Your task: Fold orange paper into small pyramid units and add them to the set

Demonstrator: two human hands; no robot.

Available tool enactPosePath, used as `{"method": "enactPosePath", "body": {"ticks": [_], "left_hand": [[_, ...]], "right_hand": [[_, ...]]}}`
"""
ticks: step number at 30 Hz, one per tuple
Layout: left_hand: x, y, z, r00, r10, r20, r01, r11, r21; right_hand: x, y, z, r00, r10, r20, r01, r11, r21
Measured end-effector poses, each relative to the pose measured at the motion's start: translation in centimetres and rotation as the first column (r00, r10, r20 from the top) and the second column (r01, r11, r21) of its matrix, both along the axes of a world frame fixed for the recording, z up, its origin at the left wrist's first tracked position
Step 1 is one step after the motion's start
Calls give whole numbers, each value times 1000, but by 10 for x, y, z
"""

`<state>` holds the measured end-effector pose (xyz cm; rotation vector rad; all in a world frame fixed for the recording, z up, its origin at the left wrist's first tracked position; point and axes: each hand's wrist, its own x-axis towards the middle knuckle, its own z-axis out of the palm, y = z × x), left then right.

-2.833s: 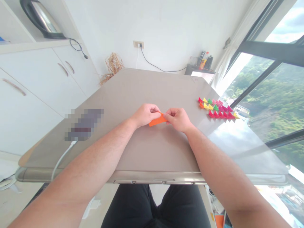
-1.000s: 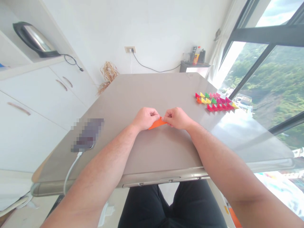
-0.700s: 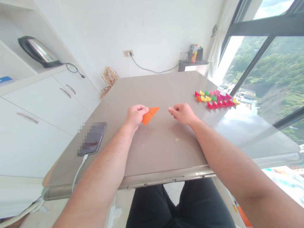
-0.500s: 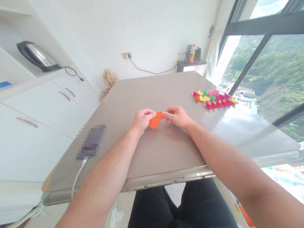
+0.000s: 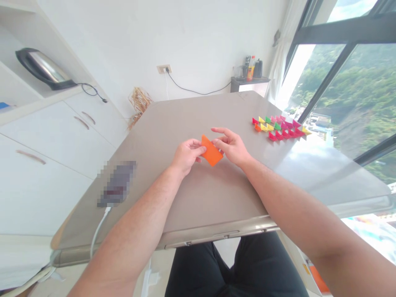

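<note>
A piece of folded orange paper (image 5: 213, 156) is held tilted just above the middle of the table, its corners pointing up and down. My left hand (image 5: 186, 156) pinches its left edge, thumb on the near face and fingers behind. At the right edge, my right hand (image 5: 231, 145) grips it between thumb and curled fingers, while the index finger stretches out free above. Part of the paper's far side is hidden.
Rows of small folded paper boats (image 5: 286, 135) in red, pink, yellow, green and orange stand at the table's right, near the window. A blurred phone (image 5: 117, 183) with a white cable (image 5: 98, 229) lies at left. The grey-brown table (image 5: 213, 206) has its front edge by my legs.
My right hand let go of the paper briefly, then took hold again. The orange paper has been turned from a long low strip to an upright slant, and the right index finger has lifted off.
</note>
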<state>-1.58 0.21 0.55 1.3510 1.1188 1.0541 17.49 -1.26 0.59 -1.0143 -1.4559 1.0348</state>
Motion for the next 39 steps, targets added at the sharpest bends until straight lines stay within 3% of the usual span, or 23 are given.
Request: {"method": "enactPosePath", "body": {"ticks": [3, 7, 13, 22, 30, 39], "left_hand": [[-5, 4, 0, 982, 135, 132, -125, 989, -83], [-9, 5, 1, 973, 144, 180, -124, 986, -114], [-8, 3, 3, 974, 114, 195, -82, 983, -165], [-8, 2, 5, 979, 36, 203, 2, 983, -183], [-5, -1, 4, 992, -33, 119, 58, 974, -221], [2, 0, -4, 991, 5, 133, 16, 988, -153]], "right_hand": [[2, 2, -2, 994, 100, -42, -98, 994, 50], [3, 3, -5, 967, 248, 58, -249, 968, 8], [2, -1, -3, 970, 155, 188, -156, 988, -8], [3, 2, -6, 978, 156, 141, -148, 987, -63], [2, 1, -2, 985, 162, 63, -156, 984, -89], [-3, 2, -2, 992, 86, -96, -95, 990, -99]]}}
